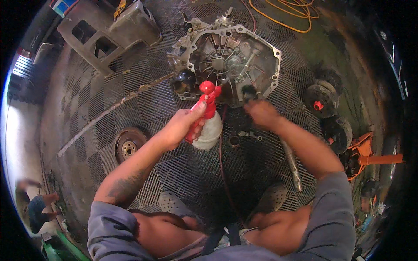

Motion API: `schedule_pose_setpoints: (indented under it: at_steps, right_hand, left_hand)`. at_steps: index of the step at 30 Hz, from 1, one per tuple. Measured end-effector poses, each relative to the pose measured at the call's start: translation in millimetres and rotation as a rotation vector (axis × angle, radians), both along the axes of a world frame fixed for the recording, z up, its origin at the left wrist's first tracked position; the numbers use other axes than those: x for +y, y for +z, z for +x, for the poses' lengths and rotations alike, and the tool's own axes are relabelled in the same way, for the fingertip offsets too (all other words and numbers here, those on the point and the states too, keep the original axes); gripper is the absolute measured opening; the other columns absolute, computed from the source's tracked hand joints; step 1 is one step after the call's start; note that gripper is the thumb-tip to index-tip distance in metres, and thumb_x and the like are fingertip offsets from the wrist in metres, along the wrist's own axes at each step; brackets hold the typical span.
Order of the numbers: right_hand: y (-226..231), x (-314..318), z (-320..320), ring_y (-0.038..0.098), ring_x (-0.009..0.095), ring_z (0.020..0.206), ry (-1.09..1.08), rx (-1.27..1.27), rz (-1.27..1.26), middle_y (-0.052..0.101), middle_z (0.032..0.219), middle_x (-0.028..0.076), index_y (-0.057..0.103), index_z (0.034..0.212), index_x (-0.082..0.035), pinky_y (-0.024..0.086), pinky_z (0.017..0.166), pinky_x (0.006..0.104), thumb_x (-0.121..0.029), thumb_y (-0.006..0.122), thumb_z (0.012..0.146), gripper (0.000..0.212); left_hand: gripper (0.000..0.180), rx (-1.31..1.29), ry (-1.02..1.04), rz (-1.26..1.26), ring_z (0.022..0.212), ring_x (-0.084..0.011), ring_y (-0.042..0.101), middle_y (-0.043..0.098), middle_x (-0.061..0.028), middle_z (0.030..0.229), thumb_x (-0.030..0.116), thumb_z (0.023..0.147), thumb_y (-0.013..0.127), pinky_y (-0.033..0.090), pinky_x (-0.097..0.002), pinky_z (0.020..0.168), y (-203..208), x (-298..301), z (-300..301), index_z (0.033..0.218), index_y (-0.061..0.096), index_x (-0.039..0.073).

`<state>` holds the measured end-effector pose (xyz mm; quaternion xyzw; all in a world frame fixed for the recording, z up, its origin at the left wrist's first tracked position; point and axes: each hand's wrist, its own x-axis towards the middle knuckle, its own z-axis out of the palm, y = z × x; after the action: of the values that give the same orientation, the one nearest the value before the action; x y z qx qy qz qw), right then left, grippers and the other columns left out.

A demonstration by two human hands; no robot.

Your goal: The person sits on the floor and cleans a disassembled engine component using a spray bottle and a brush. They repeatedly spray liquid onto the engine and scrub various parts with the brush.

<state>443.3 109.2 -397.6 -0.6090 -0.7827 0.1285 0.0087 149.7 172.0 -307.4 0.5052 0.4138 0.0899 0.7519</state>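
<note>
Grey cloth sleeves [328, 213] foremost, I'm probably cleaning the upper-centre silver metal housing [217, 64], left hand [184, 125] gripping a red-and-white plastic sprayer [209, 132], right hand [264, 114] seemingly a dark brush [248, 92], next needing steady strokes.

Bottle [208, 134] blocks housing [218, 64] front; shadowed gap rightward seemingly passable

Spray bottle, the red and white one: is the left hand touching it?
Touching. The head view shows the left hand wrapped around the red part of the spray bottle, no gap visible.
</note>
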Motion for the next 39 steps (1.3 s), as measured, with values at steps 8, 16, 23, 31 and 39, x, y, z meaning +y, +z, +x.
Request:
schedule_pose_setpoints:
  at_steps: [8, 16, 23, 31, 39]
  right_hand:
    - [38, 53, 23, 0.064, 0.041, 0.088, -0.365, 0.036, 0.131, 0.066, 0.09, 0.022, 0.063, 0.094, -0.003, 0.051, 0.077, 0.0507, -0.024, 0.064, 0.081, 0.024]
    - [0, 33, -16, 0.064, 0.042, 0.077, 0.029, 0.284, 0.017, 0.065, 0.081, 0.023, 0.065, 0.093, -0.001, 0.051, 0.074, 0.0517, -0.024, 0.063, 0.08, 0.026]
    - [22, 58, 34, 0.065, 0.042, 0.08, -0.296, 0.104, 0.265, 0.067, 0.082, 0.023, 0.067, 0.089, -0.002, 0.052, 0.072, 0.0508, -0.022, 0.063, 0.081, 0.021]
    - [-14, 26, -12, 0.063, 0.041, 0.087, -0.044, 0.322, 0.106, 0.065, 0.089, 0.022, 0.065, 0.095, -0.002, 0.052, 0.077, 0.0488, -0.023, 0.065, 0.081, 0.025]
    - [47, 39, 16, 0.063, 0.043, 0.086, -0.328, 0.17, 0.189, 0.066, 0.085, 0.026, 0.069, 0.091, 0.001, 0.051, 0.08, 0.0508, -0.027, 0.066, 0.081, 0.029]
  left_hand:
    - [0.039, 0.189, -0.074, 0.152, 0.051, -0.0071, 0.048, 0.051, 0.0026, 0.061, 0.043, 0.087, 0.071, 0.037, -0.0239, 0.048, -10, -10, -22, 0.088, 0.063, 0.005]
    - [0.033, 0.132, -0.013, 0.152, 0.046, -0.0071, 0.047, 0.05, 0.0028, 0.056, 0.036, 0.089, 0.072, 0.034, -0.0244, 0.043, -30, -15, -29, 0.083, 0.062, 0.005]
    - [0.03, 0.232, -0.117, 0.274, 0.049, -0.0061, 0.047, 0.053, 0.0027, 0.059, 0.032, 0.089, 0.072, 0.036, -0.0253, 0.046, -34, -17, -38, 0.086, 0.065, 0.002]
    - [0.031, 0.219, 0.006, 0.216, 0.049, -0.0077, 0.052, 0.057, 0.001, 0.06, 0.031, 0.088, 0.071, 0.039, -0.0264, 0.046, -42, -4, -45, 0.086, 0.068, 0.001]
    - [0.027, 0.26, 0.028, 0.21, 0.05, -0.0095, 0.054, 0.056, -0.0003, 0.059, 0.028, 0.086, 0.071, 0.04, -0.0272, 0.047, -46, 5, -61, 0.081, 0.066, 0.002]
